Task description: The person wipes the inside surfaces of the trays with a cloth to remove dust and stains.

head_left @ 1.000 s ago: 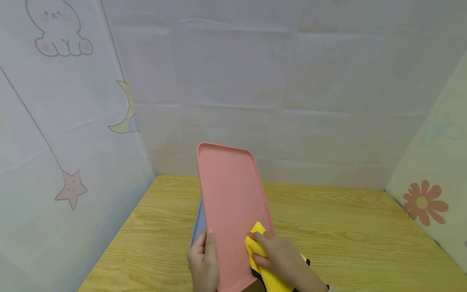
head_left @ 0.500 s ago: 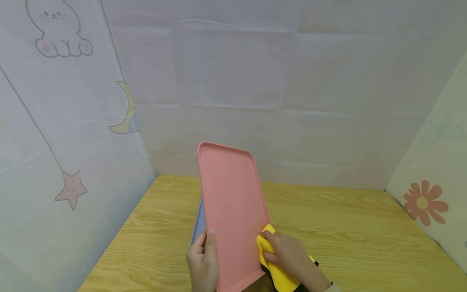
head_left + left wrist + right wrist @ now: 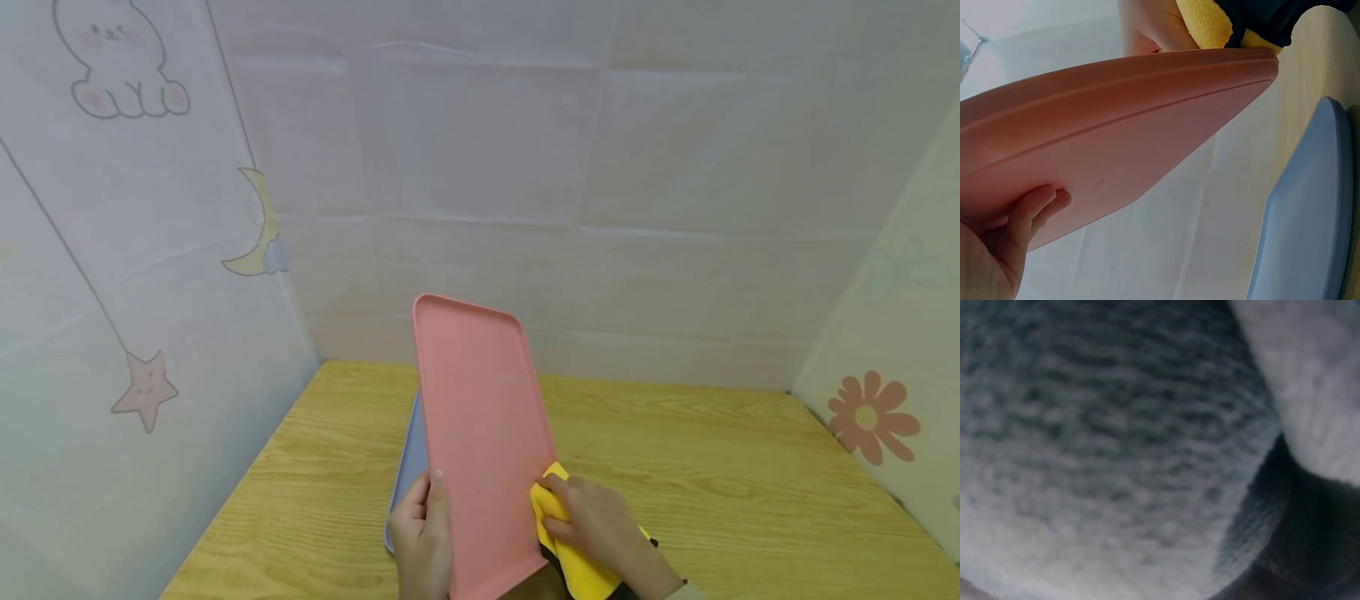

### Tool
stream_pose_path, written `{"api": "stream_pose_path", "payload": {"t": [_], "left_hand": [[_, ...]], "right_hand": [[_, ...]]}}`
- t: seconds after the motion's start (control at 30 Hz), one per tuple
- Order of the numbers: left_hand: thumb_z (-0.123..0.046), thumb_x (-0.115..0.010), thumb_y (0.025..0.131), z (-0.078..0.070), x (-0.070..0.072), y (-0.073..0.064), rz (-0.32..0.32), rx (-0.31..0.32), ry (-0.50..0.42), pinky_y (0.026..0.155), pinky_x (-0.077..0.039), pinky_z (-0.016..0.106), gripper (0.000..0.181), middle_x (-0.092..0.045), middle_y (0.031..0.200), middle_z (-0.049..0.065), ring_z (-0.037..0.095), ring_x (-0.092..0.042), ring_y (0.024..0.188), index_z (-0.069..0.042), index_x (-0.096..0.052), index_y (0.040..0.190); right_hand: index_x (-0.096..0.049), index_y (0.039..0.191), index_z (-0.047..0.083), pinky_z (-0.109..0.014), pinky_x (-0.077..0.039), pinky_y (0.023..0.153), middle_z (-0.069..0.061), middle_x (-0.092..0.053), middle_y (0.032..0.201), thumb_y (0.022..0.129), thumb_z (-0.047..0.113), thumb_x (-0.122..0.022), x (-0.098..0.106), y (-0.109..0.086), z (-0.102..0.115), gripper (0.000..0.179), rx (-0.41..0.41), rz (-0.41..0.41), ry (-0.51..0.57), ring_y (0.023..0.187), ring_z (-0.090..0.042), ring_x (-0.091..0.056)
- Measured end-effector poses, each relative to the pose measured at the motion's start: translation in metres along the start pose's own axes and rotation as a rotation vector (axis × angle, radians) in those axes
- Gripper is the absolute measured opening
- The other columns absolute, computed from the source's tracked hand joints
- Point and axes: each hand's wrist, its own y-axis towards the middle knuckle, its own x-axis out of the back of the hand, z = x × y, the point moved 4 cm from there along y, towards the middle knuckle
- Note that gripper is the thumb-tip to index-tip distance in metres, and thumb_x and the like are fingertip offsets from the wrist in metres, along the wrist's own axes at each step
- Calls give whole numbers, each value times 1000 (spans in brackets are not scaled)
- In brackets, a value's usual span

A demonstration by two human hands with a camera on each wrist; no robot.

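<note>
A pink rectangular tray [image 3: 483,433] with a low rim is held tilted up above the table. My left hand [image 3: 422,533] grips its left edge, thumb on the inner face; in the left wrist view the fingers [image 3: 1030,212] lie against the tray's underside. My right hand [image 3: 600,525] holds a bunched yellow cloth [image 3: 581,571] with black edging against the tray's lower right rim. Dark, blurred fabric [image 3: 1116,444] fills most of the right wrist view, so the right fingers cannot be made out there.
A blue tray [image 3: 408,467] lies on the wooden table [image 3: 712,483], partly hidden behind the pink one. Printed fabric walls [image 3: 480,167] stand at the back and on both sides.
My right hand has moved the yellow cloth rightward from the tray's inner face to its right rim. The pink tray has shifted slightly right, showing more of the blue tray.
</note>
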Motion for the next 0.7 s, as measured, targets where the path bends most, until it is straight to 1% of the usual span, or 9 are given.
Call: {"api": "stream_pose_path", "payload": {"t": [0.23, 0.33, 0.43, 0.53, 0.57, 0.63, 0.7], "left_hand": [[-3, -43, 93, 4, -4, 0, 22, -6, -20, 43, -44, 25, 23, -56, 59, 8, 8, -51, 50, 12, -60, 90], [-2, -43, 93, 5, -7, 0, 21, -19, -23, 42, -43, 24, 23, -54, 57, 5, 7, -49, 48, 11, -60, 87], [-1, -43, 93, 6, -10, 0, 21, -30, -30, 41, -42, 24, 22, -53, 57, 4, 7, -49, 49, 12, -60, 87], [0, -43, 92, 7, -12, -1, 23, -44, -31, 41, -42, 24, 21, -53, 57, 3, 6, -48, 48, 11, -60, 88], [1, -43, 92, 7, -13, -1, 25, -50, -33, 40, -41, 24, 21, -53, 56, 3, 6, -48, 48, 11, -61, 87], [2, -43, 91, 9, -15, -2, 32, -60, -39, 40, -41, 24, 20, -52, 56, 3, 5, -47, 48, 11, -61, 87], [1, -43, 92, 11, -17, -2, 38, -49, -47, 40, -41, 24, 20, -52, 56, 4, 6, -47, 48, 11, -61, 87]], "right_hand": [[-59, 103, 10, -23, -33, 46, 1, -60, 78, 74, 23, -67, 4, -2, -6, 33, -28, 35, 51, 56, -6, -43], [-58, 105, 10, -23, -33, 46, 1, -59, 79, 75, 25, -67, 6, -2, -10, 34, -61, 55, 82, 56, -6, -42], [-58, 107, 10, -23, -33, 46, 1, -60, 81, 77, 27, -67, 10, -2, -12, 36, -96, 71, 112, 55, -5, -41], [-59, 109, 10, -24, -35, 48, -2, -63, 87, 77, 30, -67, 15, -3, -14, 39, -131, 79, 132, 59, -6, -45], [-59, 110, 10, -24, -35, 49, -3, -63, 91, 77, 31, -67, 16, -4, -14, 40, -146, 79, 138, 60, -6, -45], [-59, 110, 11, -24, -35, 49, -3, -63, 91, 77, 32, -68, 21, -5, -14, 41, -175, 66, 158, 60, -6, -45], [-59, 112, 12, -23, -35, 49, -2, -63, 92, 76, 33, -68, 25, -8, -15, 42, -207, 52, 186, 59, -5, -43]]}}
